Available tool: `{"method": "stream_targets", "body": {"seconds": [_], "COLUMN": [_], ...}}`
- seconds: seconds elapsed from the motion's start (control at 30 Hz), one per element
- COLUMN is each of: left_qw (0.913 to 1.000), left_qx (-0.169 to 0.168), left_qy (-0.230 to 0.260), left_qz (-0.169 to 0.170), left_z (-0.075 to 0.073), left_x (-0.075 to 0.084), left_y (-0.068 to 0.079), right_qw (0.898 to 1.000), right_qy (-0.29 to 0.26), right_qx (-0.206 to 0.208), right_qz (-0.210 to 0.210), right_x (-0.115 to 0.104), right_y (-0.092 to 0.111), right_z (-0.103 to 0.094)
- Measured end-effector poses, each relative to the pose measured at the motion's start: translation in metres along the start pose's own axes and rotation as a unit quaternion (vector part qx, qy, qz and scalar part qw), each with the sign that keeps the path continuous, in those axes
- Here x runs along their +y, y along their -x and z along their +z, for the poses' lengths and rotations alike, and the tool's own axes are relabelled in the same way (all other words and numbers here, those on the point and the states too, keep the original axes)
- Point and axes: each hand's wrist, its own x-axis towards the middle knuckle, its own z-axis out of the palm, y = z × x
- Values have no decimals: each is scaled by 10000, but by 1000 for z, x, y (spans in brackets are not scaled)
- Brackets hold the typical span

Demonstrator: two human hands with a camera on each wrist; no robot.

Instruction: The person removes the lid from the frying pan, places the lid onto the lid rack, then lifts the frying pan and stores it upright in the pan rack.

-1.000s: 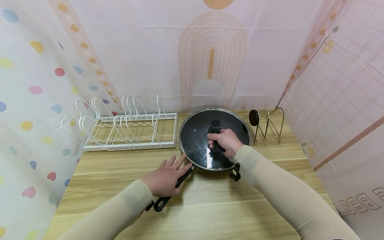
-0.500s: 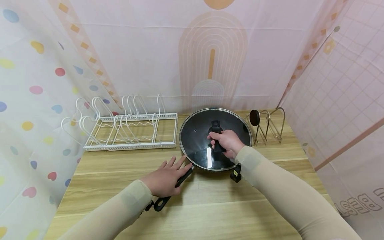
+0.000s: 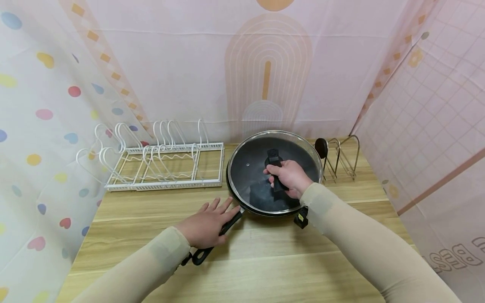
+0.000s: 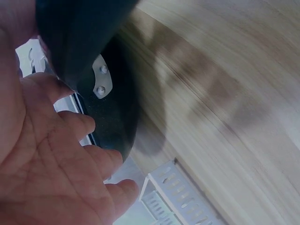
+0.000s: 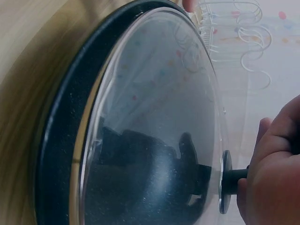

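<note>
My right hand (image 3: 291, 177) grips the black knob handle (image 3: 273, 155) of a round glass pan lid (image 3: 248, 181). The lid sits slightly raised and shifted over a black frying pan (image 5: 58, 122), and a gap shows between lid rim and pan rim in the right wrist view. My left hand (image 3: 204, 227) lies over the black pan handle (image 3: 232, 219) with its fingers spread. In the left wrist view its fingertips (image 4: 123, 190) reach along the side of the pan, by the riveted metal bracket (image 4: 101, 78). The pan stands on the wooden table.
A white wire rack (image 3: 166, 184) with upright loops stands left of the pan. Right of it is a smaller metal wire rack (image 3: 337, 162) holding a dark round disc (image 3: 321, 148). Patterned curtains (image 3: 182, 75) enclose the table (image 3: 250, 261) at the back and sides.
The lid has lifted off the pan's far rim and shifted slightly to the right, moving with my right hand. My left hand stays nearly in place over the pan handle.
</note>
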Motion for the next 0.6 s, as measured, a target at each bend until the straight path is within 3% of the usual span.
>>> {"method": "stream_targets", "body": {"seconds": [0.33,0.6], "left_qw": [9998,9999], "left_qx": [-193,-119], "left_qy": [-78,6], "left_qz": [79,87], "left_z": [-4,-4], "left_x": [0,-4], "left_y": [7,8], "right_qw": [9988,9957], "right_qy": [319,622], "right_qx": [151,138], "right_qz": [-346,-676], "right_x": [-12,-21], "right_y": [8,12], "right_z": [-6,-15]}}
